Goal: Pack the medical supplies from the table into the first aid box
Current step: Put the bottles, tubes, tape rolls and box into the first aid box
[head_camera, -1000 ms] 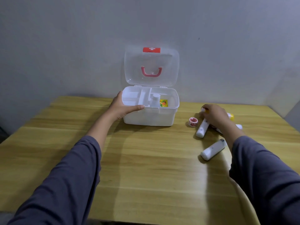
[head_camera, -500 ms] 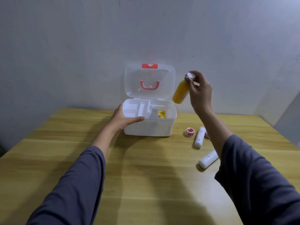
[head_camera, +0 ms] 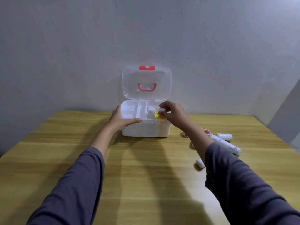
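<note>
The white first aid box [head_camera: 146,129] stands at the far middle of the table, its clear lid [head_camera: 146,82] upright against the wall. My left hand [head_camera: 121,120] grips the box's front left corner. My right hand [head_camera: 172,113] is over the box's right compartment, fingers pinched on the white cap of the orange bottle [head_camera: 161,116], whose body is down inside the box. A white bottle [head_camera: 151,113] stands in the box beside it. On the table to the right lie white tubes [head_camera: 224,144], [head_camera: 224,136], [head_camera: 200,163] and two small red-topped jars [head_camera: 206,132], [head_camera: 185,134].
The wooden table [head_camera: 146,176] runs up to a grey wall right behind the box. Its right edge falls away past the tubes. My sleeved right forearm crosses over part of the loose supplies.
My right hand has brought the orange bottle down from in front of the lid into the box's right compartment. My left hand has stayed on the box.
</note>
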